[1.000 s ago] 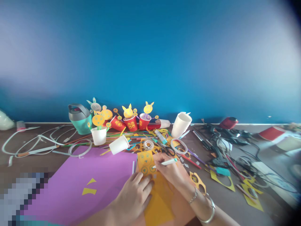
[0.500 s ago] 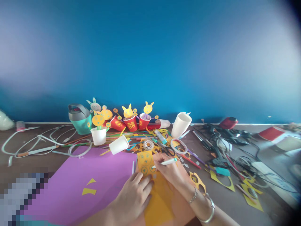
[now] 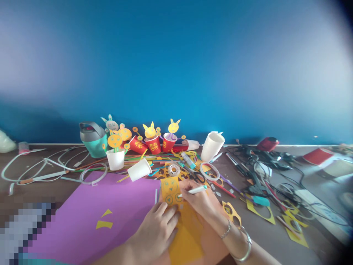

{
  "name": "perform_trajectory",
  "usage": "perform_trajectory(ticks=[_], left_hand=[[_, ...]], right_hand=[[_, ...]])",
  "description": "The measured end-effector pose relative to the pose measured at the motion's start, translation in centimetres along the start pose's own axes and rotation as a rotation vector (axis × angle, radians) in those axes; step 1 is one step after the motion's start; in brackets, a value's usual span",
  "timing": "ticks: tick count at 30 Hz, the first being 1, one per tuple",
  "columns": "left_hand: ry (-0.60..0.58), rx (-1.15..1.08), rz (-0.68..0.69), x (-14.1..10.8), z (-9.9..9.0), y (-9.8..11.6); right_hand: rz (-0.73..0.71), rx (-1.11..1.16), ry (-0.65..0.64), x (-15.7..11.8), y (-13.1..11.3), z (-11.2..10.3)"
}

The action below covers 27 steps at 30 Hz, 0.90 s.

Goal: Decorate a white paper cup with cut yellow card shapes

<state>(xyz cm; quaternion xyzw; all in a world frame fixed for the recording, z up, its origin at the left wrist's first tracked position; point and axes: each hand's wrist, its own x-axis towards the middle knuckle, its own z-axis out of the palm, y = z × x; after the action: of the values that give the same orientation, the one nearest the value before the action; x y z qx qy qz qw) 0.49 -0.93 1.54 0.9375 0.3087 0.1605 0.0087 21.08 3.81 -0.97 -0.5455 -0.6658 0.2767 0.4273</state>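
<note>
In my right hand (image 3: 193,193) is a white marker (image 3: 197,190), its tip down on a yellow-orange paper strip (image 3: 185,235). Green drawings show on the strip's upper part: a round face (image 3: 169,186) with smaller circles below it. My left hand (image 3: 162,224) lies flat with spread fingers over the strip's left edge, pressing on it and holding nothing. Under the strip is an orange sheet (image 3: 213,243). A purple sheet (image 3: 110,198) spreads to the left, with two yellow scraps (image 3: 104,224) on it.
Behind stand red cups (image 3: 153,145) with paper animals, a white cup (image 3: 116,159), a tipped white cup (image 3: 139,169) and a tall white cup (image 3: 213,146). Scissors (image 3: 198,177), a tape roll (image 3: 174,169) and paper strips lie before them. Cables and a glue gun (image 3: 255,186) are at right.
</note>
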Motion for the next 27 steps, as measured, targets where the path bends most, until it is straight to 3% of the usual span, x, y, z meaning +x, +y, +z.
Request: perform_trajectory(ticks=[9,13,19,22,27], left_hand=[[0.001,0.005,-0.01,-0.1,0.2,0.0],[0.004,-0.027,-0.038,-0.2,0.4,0.0],[0.006,-0.078,-0.055,-0.2,0.3,0.1],[0.002,-0.076,-0.05,-0.2,0.1,0.1],[0.003,-0.056,-0.039,-0.1,0.2,0.0]], right_hand=[[0.178,0.182,0.026,0.0,-0.7,-0.5],[0.127,0.167,0.089,-0.5,-2.1,-1.5],[0.076,0.155,-0.085,-1.4,-4.5,-2.5],[0.121,0.201,-0.137,-1.4,-3.9,-2.3],[0.101,0.216,-0.044,-0.8,-1.9,-2.1]])
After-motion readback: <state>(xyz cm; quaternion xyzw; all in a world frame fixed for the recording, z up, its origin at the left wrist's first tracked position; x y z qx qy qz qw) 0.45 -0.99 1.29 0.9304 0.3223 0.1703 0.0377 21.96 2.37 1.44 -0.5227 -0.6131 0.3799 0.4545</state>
